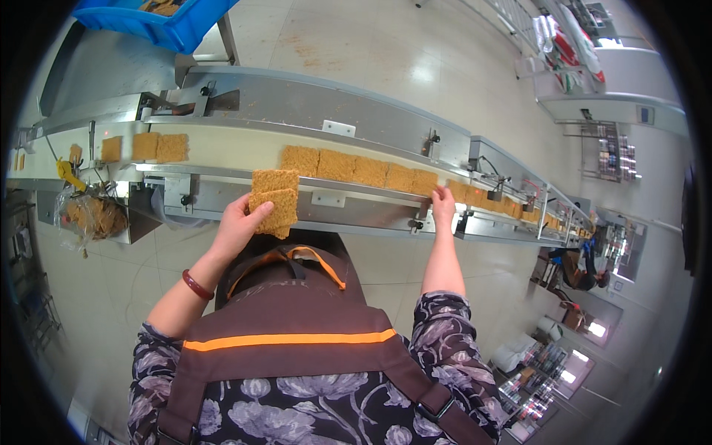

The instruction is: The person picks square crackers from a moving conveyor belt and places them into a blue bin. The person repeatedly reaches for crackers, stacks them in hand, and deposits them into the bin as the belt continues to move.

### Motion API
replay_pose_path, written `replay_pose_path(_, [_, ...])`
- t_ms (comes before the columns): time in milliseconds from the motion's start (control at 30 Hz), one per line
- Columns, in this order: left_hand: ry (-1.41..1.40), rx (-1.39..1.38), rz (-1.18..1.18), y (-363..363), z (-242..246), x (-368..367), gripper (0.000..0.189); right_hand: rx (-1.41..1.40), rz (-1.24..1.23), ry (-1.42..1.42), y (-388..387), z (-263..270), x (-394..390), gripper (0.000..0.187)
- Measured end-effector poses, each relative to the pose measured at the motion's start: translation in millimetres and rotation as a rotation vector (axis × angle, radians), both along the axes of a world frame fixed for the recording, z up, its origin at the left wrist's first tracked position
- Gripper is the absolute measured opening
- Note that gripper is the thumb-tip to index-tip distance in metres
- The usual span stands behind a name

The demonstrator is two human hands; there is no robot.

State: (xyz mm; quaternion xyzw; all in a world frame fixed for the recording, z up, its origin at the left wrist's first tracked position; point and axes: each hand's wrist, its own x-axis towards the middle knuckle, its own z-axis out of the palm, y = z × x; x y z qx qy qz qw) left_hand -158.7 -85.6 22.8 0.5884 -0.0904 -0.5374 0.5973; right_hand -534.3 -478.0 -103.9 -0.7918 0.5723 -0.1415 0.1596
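Between its thumb and fingers, my left hand (236,225) holds a few flat, square, golden-brown food slabs (276,203) with a rough, crumbly surface, overlapping in a stack just in front of the conveyor's near rail. A row of similar slabs (337,165) lies on the pale conveyor belt (233,147), running left to right. My right hand (443,201) is at the near edge of the belt, its fingertips beside the right end of this row; whether they grip a slab cannot be told. Further slabs (146,146) lie on the belt at the left.
A blue plastic crate (183,28) with brown pieces stands beyond the conveyor at upper left. A clear plastic bag (92,217) of brown pieces hangs near the left end. Metal rails (378,192) with clamp knobs line the belt. Another person (578,270) is at the far right.
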Motion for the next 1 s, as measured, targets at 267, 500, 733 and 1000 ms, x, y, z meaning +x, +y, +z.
replay_pose_path(267, [-0.061,-0.009,-0.165,-32,1,-11,0.038,0.834,0.366,-0.475,126,90,195,0.04])
replay_pose_path(500, [0.019,0.176,-0.197,-44,-11,-17,0.037,1.046,0.271,-0.64,150,90,223,0.031])
replay_pose_path(733, [-0.069,0.218,-0.104,-37,-10,-31,0.036,0.554,0.488,-0.383,107,37,228,0.029])
replay_pose_path(1000, [-0.03,0.175,-0.019,-44,2,-43,0.036,0.046,0.388,-0.169,131,44,197,0.035])
